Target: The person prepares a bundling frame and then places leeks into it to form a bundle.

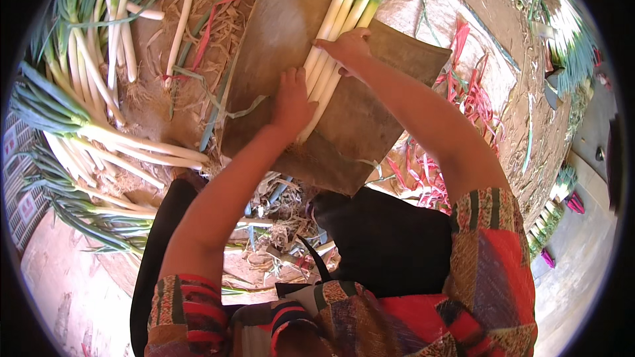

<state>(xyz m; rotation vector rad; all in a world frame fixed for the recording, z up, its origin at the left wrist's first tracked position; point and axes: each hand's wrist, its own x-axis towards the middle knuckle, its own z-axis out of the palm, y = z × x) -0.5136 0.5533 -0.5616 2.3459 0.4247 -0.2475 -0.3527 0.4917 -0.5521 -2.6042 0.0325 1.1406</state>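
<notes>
A bunch of several large green onions (327, 67) lies slantwise on a worn brown sheet (367, 119) in front of me, white stalks towards me and green leaves at the top. My left hand (294, 101) rests against the left side of the white stalks near their root end, fingers pointing away from me. Farther up, my right hand (349, 49) lies across the stalks below the green part, its thumb and fingers spread around the bunch. The roots lie near the sheet's lower part, partly hidden by my left forearm.
Loose green onions (89, 59) lie in piles at the left, with one single stalk (181, 25) nearer the sheet. Red plastic strips (426, 178) are scattered at the right. Dry peelings (278, 208) cover ground between my legs. More green onions (570, 34) lie at the far right.
</notes>
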